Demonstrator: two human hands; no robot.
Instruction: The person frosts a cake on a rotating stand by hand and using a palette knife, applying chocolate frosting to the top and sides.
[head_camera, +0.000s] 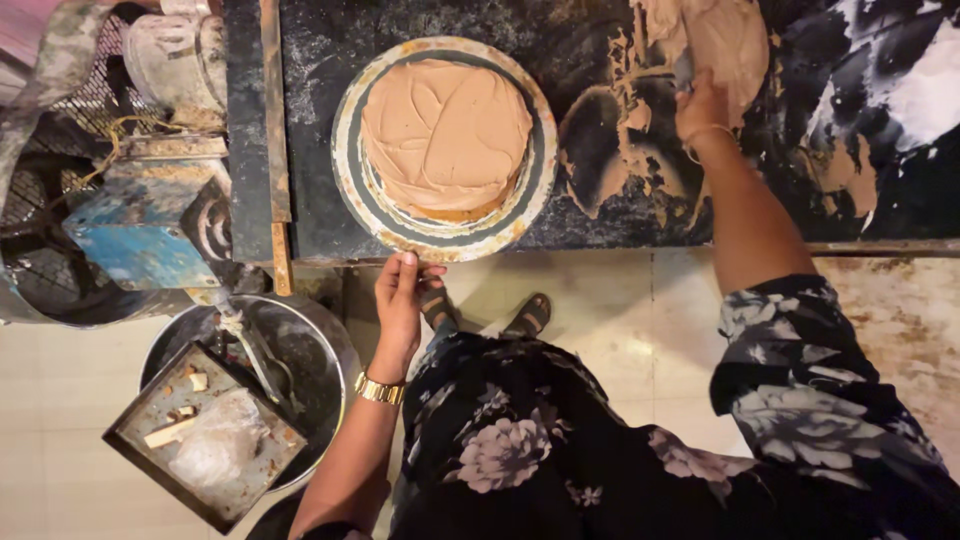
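Observation:
A round cake (446, 136) covered in light brown frosting sits on a worn round turntable (520, 205) on a dark, smeared counter. My left hand (400, 300), with a gold watch at the wrist, touches the turntable's near rim with its fingertips. My right hand (700, 105) is shut on a metal spatula (684, 70) whose blade lies in a mound of brown frosting (725, 35) spread on the counter at the far right.
Smears of brown and white frosting cover the dark counter (880, 150). Below left, a square metal tray (205, 435) with scraps and a plastic bag rests over a steel bowl (320, 345). A blue metal machine (135, 230) stands at left. My sandalled feet (485, 315) are on tiled floor.

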